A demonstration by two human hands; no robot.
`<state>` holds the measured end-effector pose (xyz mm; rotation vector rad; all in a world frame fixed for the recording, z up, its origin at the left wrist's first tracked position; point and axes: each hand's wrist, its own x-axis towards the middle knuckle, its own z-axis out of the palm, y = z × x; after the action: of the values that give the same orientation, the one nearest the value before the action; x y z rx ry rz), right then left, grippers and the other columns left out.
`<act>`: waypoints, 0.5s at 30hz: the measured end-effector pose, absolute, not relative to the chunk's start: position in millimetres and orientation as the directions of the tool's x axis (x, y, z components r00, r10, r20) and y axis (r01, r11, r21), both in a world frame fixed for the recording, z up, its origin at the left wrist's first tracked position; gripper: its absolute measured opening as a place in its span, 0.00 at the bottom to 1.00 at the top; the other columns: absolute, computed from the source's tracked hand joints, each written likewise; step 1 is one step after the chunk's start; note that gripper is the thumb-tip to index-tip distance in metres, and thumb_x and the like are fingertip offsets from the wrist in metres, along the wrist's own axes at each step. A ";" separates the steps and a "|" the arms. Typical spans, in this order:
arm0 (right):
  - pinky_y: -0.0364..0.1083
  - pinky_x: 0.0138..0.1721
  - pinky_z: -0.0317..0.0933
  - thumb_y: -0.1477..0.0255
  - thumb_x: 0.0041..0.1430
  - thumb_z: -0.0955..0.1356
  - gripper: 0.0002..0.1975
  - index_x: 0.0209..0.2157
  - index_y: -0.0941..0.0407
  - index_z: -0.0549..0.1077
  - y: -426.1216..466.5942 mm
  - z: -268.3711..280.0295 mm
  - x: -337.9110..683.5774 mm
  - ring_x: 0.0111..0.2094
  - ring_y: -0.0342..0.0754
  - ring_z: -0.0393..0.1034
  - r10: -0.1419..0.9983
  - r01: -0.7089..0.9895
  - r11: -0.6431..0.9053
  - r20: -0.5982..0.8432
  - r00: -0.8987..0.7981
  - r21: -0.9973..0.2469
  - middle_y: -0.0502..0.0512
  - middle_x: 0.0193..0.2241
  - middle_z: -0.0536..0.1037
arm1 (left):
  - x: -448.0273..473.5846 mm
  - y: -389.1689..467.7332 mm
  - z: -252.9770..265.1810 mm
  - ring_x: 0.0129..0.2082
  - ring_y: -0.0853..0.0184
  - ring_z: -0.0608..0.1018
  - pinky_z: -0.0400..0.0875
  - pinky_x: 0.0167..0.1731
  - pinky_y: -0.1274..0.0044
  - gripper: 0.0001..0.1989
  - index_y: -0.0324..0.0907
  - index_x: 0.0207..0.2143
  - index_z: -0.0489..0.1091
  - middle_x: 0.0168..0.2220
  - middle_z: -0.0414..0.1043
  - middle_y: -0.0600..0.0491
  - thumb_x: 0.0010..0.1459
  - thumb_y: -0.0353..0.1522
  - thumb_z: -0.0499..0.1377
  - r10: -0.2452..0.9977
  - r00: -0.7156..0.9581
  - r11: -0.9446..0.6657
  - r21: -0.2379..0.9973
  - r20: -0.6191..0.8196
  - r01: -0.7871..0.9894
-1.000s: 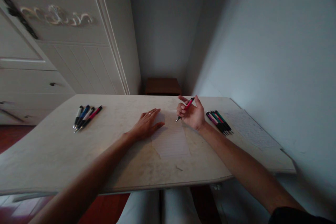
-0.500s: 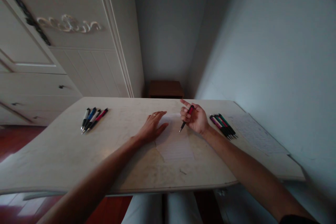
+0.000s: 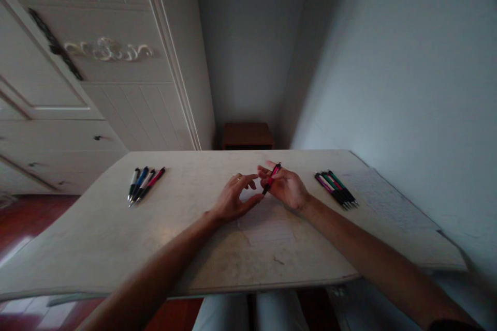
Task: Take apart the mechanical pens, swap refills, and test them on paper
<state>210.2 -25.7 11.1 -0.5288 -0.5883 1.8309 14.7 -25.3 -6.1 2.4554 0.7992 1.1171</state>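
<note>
My right hand (image 3: 288, 187) is closed around a red-and-black pen (image 3: 274, 172), which slants with its tip pointing down and to the left. My left hand (image 3: 237, 198) has come up close on the left side, thumb and fingers apart. Its thumb lies right by the pen's tip; whether they touch I cannot tell. Beneath both hands is a lined sheet of paper (image 3: 272, 230), partly covered by them. Several pens (image 3: 337, 189) lie side by side to the right of my right hand. Another small group of pens (image 3: 145, 186) is spread on the left.
The pale table (image 3: 186, 264) has a worn surface. A written-on sheet (image 3: 399, 201) lies along its right edge, beside the wall (image 3: 419, 88). A white cabinet (image 3: 128, 67) stands behind on the left, and a brown wooden piece (image 3: 248, 134) is beyond the far edge.
My left hand has moved right, from the paper's left side to the pen's tip. The pen, still in my right hand, has shifted slightly. The view has tilted a little.
</note>
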 end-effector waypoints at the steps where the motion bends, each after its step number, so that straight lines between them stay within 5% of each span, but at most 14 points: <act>1: 0.44 0.38 0.71 0.88 0.43 0.65 0.23 0.42 0.55 0.67 -27.3 10.9 207.8 0.41 0.47 0.76 0.945 -0.707 -0.289 -0.073 -0.319 -0.646 0.55 0.39 0.80 | 13.9 -24.8 -5.7 0.38 0.63 0.73 0.70 0.42 0.68 0.19 0.42 0.54 0.63 0.38 0.73 0.49 0.61 0.34 0.57 0.593 0.525 -0.803 0.490 0.610 0.339; 6: 0.39 0.41 0.72 0.82 0.51 0.72 0.16 0.42 0.59 0.72 -28.5 15.0 207.0 0.42 0.44 0.76 0.914 -0.599 -0.301 -0.046 -0.402 -0.742 0.58 0.43 0.80 | 10.2 -21.9 -2.3 0.46 0.60 0.71 0.69 0.48 0.65 0.23 0.41 0.57 0.63 0.45 0.69 0.44 0.58 0.26 0.53 0.500 0.463 -0.862 0.374 0.732 0.341; 9: 0.33 0.25 0.70 0.71 0.54 0.74 0.14 0.42 0.60 0.74 -27.6 17.0 215.1 0.29 0.40 0.76 0.876 -0.424 -0.348 -0.130 -0.464 -0.836 0.57 0.38 0.81 | 9.3 -20.3 -2.2 0.53 0.58 0.69 0.68 0.51 0.63 0.22 0.42 0.58 0.63 0.53 0.65 0.42 0.61 0.29 0.55 0.543 0.420 -0.838 0.435 0.727 0.329; 11: 0.31 0.12 0.59 0.65 0.55 0.73 0.16 0.43 0.60 0.75 -28.5 16.2 220.2 0.18 0.36 0.69 0.840 -0.261 -0.364 -0.195 -0.506 -0.894 0.53 0.29 0.81 | 9.7 -19.5 -3.4 0.54 0.58 0.69 0.68 0.51 0.65 0.21 0.43 0.59 0.64 0.55 0.65 0.42 0.63 0.32 0.56 0.593 0.414 -0.805 0.519 0.691 0.287; 15: 0.33 0.06 0.45 0.54 0.54 0.71 0.24 0.41 0.60 0.74 -29.5 9.9 225.0 0.08 0.35 0.56 0.787 -0.040 -0.350 -0.271 -0.554 -0.936 0.45 0.13 0.73 | 13.0 -17.4 -7.4 0.46 0.62 0.75 0.72 0.46 0.69 0.13 0.42 0.49 0.73 0.45 0.74 0.45 0.63 0.35 0.58 0.575 0.501 -0.806 0.556 0.647 0.206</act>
<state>225.0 -29.5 9.9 -1.0108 -1.3234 1.9533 13.0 -17.4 -7.4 2.3402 0.6457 1.2309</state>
